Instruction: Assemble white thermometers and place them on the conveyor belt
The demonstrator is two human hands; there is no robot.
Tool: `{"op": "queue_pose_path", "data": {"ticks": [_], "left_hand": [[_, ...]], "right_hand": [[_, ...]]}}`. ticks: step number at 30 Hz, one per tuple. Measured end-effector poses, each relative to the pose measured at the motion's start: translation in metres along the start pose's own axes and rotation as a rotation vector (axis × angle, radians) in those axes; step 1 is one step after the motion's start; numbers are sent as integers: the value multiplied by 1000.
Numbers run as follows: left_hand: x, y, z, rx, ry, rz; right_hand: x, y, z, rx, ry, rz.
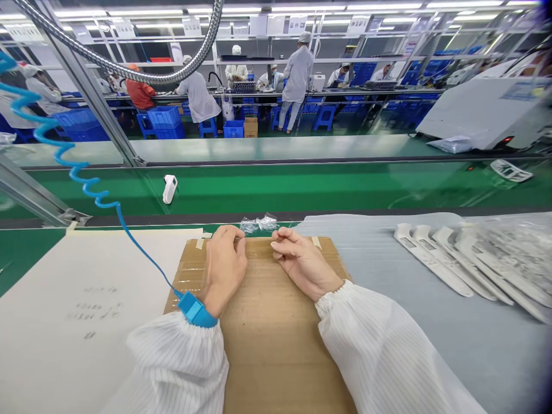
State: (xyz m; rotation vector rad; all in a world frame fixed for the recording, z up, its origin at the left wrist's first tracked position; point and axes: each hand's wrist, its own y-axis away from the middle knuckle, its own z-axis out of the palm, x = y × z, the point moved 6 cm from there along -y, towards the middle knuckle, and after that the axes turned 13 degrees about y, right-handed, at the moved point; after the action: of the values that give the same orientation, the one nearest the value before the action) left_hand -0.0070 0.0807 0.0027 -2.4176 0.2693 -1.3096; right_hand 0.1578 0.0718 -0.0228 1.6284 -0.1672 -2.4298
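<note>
My left hand (pixel 226 261) is over the far left part of a brown cardboard sheet (pixel 276 345), its fingers curled down and pressed together. A blue wrist strap (pixel 196 310) with a coiled cord sits on that wrist. Opposite it, my right hand (pixel 304 261) is over the far right part of the cardboard, with thumb and fingertips drawn together. Whatever either hand may hold is too small or hidden to make out. Just past the fingertips lie crumpled clear plastic pieces (pixel 259 223), apart from both hands.
Several white curved plastic parts (pixel 435 259) lie at right on grey foam sheeting (pixel 379 322), beside clear bags (pixel 513 247). White paper (pixel 56 322) covers the left. On the green conveyor (pixel 280 190) rests a white device (pixel 170 189). A metal hose (pixel 172 75) hangs overhead; people work beyond.
</note>
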Motion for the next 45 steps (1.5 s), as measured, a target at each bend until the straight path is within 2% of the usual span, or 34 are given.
{"op": "queue_pose_path", "data": {"ticks": [9,27,31,37,45], "left_hand": [[1,1,-1,6,20,-3],[2,0,-1,4,27,-1],[2,0,-1,0,14,-4],[1,0,-2,3,13,-2],[3,1,-1,-2,17,-6]], "right_hand": [[0,-1,-3,67,-74,10],[-1,0,-1,19,15,2],[-1,0,0,-4,4,-13],[0,-1,-1,47,-19,-12],[1,-2,-2,18,-42,1]]}}
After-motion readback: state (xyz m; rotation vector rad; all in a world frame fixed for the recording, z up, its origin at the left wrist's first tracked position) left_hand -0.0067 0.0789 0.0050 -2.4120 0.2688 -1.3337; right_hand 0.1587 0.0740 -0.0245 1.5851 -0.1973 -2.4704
